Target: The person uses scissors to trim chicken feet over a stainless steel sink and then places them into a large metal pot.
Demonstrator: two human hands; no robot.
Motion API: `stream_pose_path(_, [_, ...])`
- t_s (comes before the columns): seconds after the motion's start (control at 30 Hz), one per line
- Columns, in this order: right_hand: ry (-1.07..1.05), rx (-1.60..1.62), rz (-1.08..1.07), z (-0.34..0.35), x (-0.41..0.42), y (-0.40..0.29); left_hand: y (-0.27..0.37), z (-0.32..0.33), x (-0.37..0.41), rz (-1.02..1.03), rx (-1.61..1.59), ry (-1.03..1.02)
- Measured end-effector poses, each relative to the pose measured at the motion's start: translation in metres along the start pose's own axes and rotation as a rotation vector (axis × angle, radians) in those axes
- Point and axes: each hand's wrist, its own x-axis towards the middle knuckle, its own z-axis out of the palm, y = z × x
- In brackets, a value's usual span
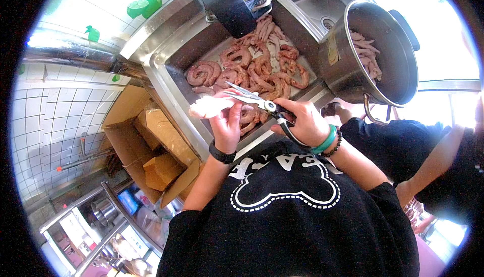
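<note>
My left hand (pixel 227 124) grips a pale piece of poultry (pixel 207 107), probably a chicken foot, above the near side of a steel sink (pixel 157 63). In my right hand (pixel 308 120) is a pair of kitchen scissors (pixel 269 105) with black handles. Their blades are parted and point left, over the fingers of my left hand; whether they touch the piece cannot be made out. Curled, reddish poultry necks (pixel 261 69) lie on the sink bottom below both hands. At the sink's far end is a heap of paler chicken feet (pixel 266 27).
A faucet with a black attachment (pixel 228 10) overhangs the sink. On the right a deep steel pot (pixel 336 71), holding chicken feet (pixel 365 54), tilts beside a second basin (pixel 312 6). Another person (pixel 397 141) stands close on my right. An open cardboard box (pixel 132 144) is left.
</note>
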Motion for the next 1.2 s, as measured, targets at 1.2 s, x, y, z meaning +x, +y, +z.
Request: stream_pose_path(1.2, [0.428,0.669,0.124,0.061,0.031,0.043,-0.002,-0.002,0.0,-0.454,-0.407,-0.173])
